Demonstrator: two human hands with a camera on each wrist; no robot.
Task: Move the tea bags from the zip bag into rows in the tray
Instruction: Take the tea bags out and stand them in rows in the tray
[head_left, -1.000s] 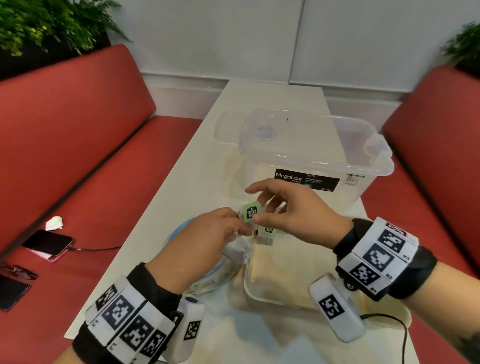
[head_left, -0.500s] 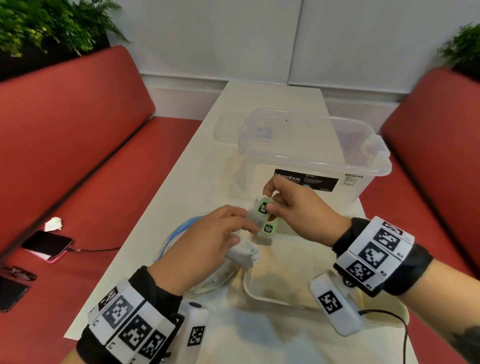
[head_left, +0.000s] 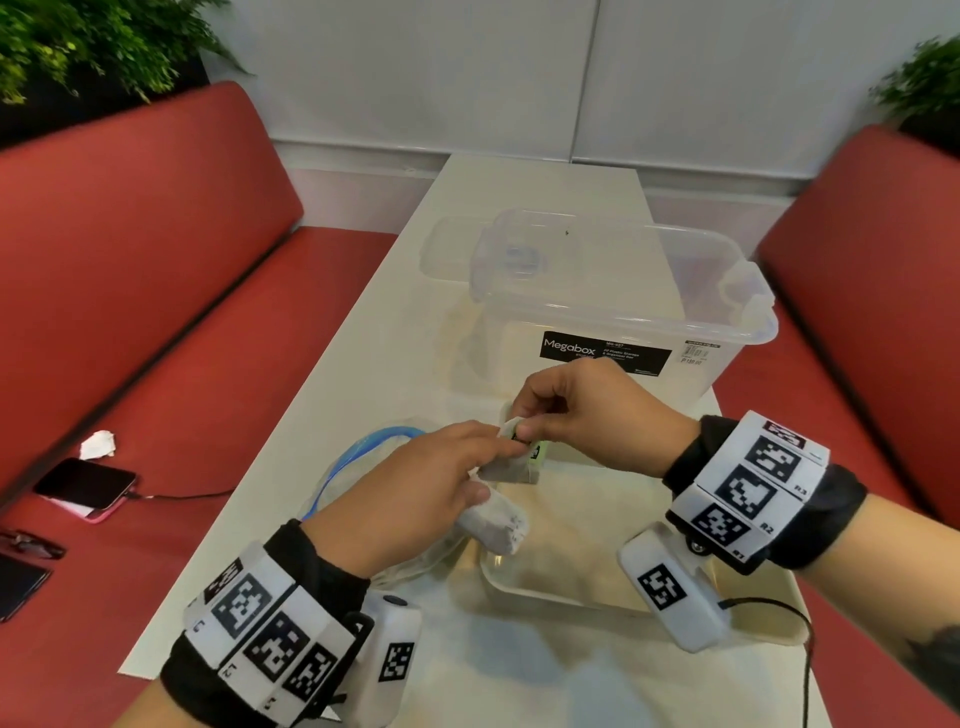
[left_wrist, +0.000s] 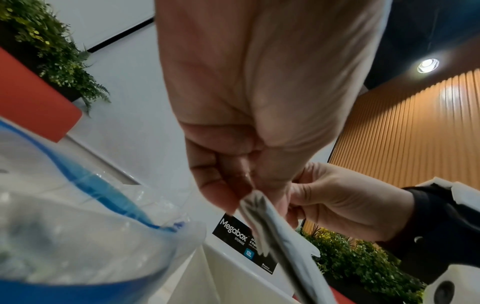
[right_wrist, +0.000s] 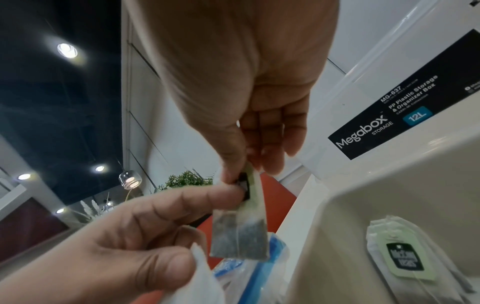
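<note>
My right hand (head_left: 519, 426) pinches the paper tag (right_wrist: 246, 185) of one tea bag (right_wrist: 239, 234), which hangs above the far left corner of the shallow clear tray (head_left: 545, 597). The left hand (head_left: 485, 467) touches that tag with its index finger and grips a small bundle of white tea bags (head_left: 493, 525) in its curled lower fingers. One tea bag with a green tag (right_wrist: 405, 259) lies in the tray. The clear zip bag (head_left: 363, 457) with a blue zip lies on the table to the left of the tray, partly hidden under my left hand.
A large clear Megabox storage box (head_left: 613, 322) stands just behind the tray, with its lid (head_left: 447, 249) behind it. Red benches flank the white table (head_left: 374, 364). Phones (head_left: 85, 486) and a crumpled tissue (head_left: 98, 444) lie on the left bench.
The right hand has moved slightly right and down with the tag. The tea bag now hangs from it beside the left fingers, and the left hand has shifted a little towards the tray.
</note>
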